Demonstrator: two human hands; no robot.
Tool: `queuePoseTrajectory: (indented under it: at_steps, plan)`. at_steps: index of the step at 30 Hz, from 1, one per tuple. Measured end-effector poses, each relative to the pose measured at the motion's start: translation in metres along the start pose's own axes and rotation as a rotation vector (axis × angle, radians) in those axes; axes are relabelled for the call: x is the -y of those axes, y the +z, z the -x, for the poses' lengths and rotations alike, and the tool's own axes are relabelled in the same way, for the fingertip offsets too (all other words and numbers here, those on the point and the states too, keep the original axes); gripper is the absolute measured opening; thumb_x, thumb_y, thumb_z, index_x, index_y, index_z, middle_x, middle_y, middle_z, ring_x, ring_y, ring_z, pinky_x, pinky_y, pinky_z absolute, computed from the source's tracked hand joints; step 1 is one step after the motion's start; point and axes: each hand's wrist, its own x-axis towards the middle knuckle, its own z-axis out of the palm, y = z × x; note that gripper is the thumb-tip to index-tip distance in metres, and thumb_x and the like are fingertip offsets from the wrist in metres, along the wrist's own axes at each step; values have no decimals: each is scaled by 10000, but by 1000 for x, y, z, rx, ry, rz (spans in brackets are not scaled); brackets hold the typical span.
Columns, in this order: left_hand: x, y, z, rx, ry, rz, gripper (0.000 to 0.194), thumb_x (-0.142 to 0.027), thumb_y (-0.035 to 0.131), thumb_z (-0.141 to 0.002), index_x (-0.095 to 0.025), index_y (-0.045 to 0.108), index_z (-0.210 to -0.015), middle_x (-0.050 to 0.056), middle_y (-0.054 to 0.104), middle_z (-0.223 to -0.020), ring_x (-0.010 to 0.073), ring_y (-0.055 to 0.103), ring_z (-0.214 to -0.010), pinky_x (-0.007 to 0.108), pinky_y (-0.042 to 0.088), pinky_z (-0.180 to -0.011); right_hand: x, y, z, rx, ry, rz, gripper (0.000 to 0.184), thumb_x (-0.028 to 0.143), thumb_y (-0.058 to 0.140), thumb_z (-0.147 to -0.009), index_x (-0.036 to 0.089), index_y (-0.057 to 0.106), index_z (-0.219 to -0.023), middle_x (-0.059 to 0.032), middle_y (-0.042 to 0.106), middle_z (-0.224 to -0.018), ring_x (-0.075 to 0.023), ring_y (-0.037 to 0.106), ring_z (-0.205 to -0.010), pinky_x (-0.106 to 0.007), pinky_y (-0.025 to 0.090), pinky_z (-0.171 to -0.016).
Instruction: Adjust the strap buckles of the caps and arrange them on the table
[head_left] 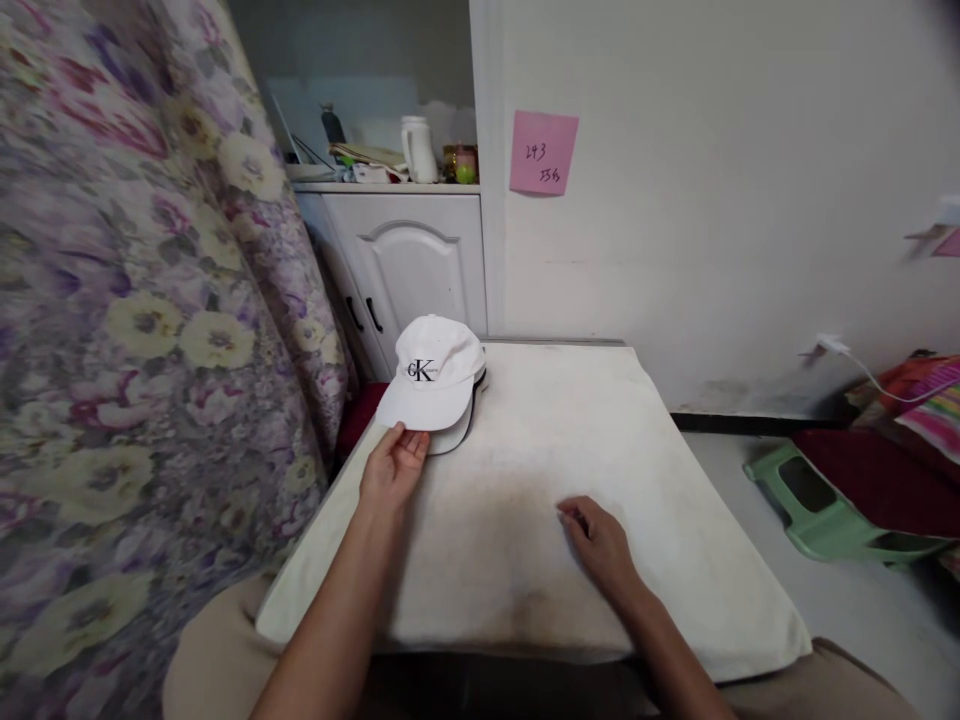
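A white baseball cap (442, 375) with a black "CK" print rests at the far left of the cloth-covered table (525, 420). Its brim is pinched by my left hand (392, 468), thumb on top and fingers beneath. Under it lies a second pale cap (450, 437) with a dark edge, mostly hidden. My right hand (596, 535) rests at the middle right of the table, its fingers curled together, with nothing visible in them.
A flowered curtain (172, 300) hangs on the left. Behind the table stand a white cabinet (420, 250) and a wall with a pink note (544, 152). To the right, a green stool (825, 510) with a dark red cover stands on the floor.
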Motion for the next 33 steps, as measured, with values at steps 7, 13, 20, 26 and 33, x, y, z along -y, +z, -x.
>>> queuePoseTrajectory:
  at_steps: [7, 13, 20, 26, 33]
  plan:
    - [-17, 37, -18, 125, 30, 15, 220, 19, 520, -825, -139, 645, -912, 24, 732, -748, 112, 663, -574, 177, 521, -496, 0, 1, 0, 5, -11, 1, 247, 308, 462, -897, 218, 669, -998, -70, 731, -945, -248, 682, -858, -356, 503, -772]
    - [-23, 60, -8, 209, 116, 21, 328, 24, 549, -780, -171, 662, -1018, 9, 759, -841, 117, 672, -609, 189, 536, -519, 1, 0, -1, -2, 3, -32, 236, 308, 485, -885, 220, 676, -992, -68, 734, -934, -248, 679, -847, -367, 499, -769]
    - [36, 61, 59, 351, 19, 0, 410, 16, 628, -745, -219, 663, -1079, 6, 762, -959, 114, 669, -641, 188, 550, -519, 3, -12, -8, 60, 187, -638, 359, 516, 636, -827, 202, 689, -994, -93, 749, -887, -235, 685, -751, -369, 541, -687]
    - [130, 20, 132, 240, -431, 26, 358, -3, 713, -729, -227, 668, -1004, -20, 764, -883, 105, 692, -639, 186, 577, -571, 9, -42, -13, -29, 181, -1266, 556, 576, 725, -765, 214, 655, -1182, -129, 679, -1254, -276, 648, -1128, -419, 517, -960]
    - [164, 0, 168, 255, -636, 2, 311, -14, 750, -723, -197, 678, -964, 31, 777, -996, 190, 739, -867, 268, 608, -762, 9, -55, -8, -108, 236, -1298, 559, 460, 743, -766, 198, 611, -1242, -127, 729, -1159, -334, 699, -1030, -474, 568, -860]
